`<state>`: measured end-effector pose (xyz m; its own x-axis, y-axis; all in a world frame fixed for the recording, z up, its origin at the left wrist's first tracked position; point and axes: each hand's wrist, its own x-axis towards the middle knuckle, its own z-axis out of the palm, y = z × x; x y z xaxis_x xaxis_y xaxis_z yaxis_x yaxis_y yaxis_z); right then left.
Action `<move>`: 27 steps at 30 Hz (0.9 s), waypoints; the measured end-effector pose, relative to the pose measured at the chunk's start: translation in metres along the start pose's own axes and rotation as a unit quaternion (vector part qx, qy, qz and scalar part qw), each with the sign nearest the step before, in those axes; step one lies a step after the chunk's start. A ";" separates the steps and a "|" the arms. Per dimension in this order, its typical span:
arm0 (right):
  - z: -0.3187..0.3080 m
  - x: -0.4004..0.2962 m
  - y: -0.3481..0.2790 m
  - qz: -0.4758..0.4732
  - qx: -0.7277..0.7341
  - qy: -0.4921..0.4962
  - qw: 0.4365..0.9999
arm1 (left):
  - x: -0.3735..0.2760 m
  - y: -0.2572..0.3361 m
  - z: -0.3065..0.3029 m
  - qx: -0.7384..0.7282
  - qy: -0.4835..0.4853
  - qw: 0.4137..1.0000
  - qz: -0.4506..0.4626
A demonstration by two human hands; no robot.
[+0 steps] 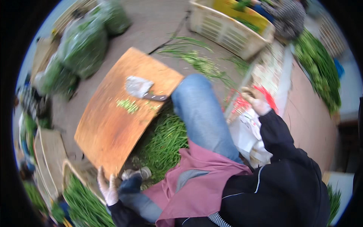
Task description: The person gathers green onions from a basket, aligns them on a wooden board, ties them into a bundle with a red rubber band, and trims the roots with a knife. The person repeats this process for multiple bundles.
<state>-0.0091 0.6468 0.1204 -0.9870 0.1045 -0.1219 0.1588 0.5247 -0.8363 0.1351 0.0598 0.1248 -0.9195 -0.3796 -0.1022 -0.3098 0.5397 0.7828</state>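
Observation:
My left hand (107, 185), in a thin pale glove, is at the near corner of a wooden board (113, 119), its fingers apart at the edge. My right hand (256, 100), gloved alike, is at the right beside red plastic strips (241, 103) and above a white bag (249, 132); blur hides whether it grips a red strip. On the board lies a cleaver with a dark handle (155, 97) and a wide blade (138, 86). Chopped pale green stalks (127, 105) lie beside it. Long green stalks (167, 142) are heaped under the board, next to my legs.
A white plastic crate (227, 31) stands ahead, with a co-worker (287, 18) behind it. Filled plastic bags of greens (85, 45) stand at the upper left. Loose stalks (198, 59) litter the floor. Bundled greens (317, 71) lie at the right; a crate of greens (82, 198) is at the lower left.

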 end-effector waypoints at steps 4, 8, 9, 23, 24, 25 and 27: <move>-0.023 -0.026 0.049 0.116 -0.041 0.019 0.992 | 0.102 -0.005 0.091 -0.032 -0.072 0.997 0.019; -0.056 -0.068 0.083 0.230 0.016 0.072 0.970 | 0.251 -0.035 0.148 0.000 -0.032 0.998 0.050; -0.061 -0.077 0.093 0.236 0.001 0.092 0.967 | 0.284 -0.045 0.159 -0.023 -0.031 0.999 0.033; -0.054 -0.001 0.174 0.193 -0.264 0.016 0.945 | 0.106 0.020 0.303 0.064 -0.135 0.958 0.243; -0.044 0.013 0.179 0.169 -0.347 0.005 0.923 | 0.067 0.032 0.306 0.000 -0.150 0.952 0.267; -0.037 0.024 0.185 0.146 -0.427 -0.003 0.892 | 0.043 0.011 0.306 0.038 -0.201 0.954 0.220; -0.018 0.047 0.208 0.096 -0.456 -0.002 0.885 | 0.013 -0.050 0.306 0.037 -0.299 0.935 0.184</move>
<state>-0.0220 0.7756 -0.0495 -0.9398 0.2625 -0.2187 0.2736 0.9616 -0.0218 0.0650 0.2579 -0.1039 -0.9311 0.3193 -0.1762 0.0594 0.6095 0.7906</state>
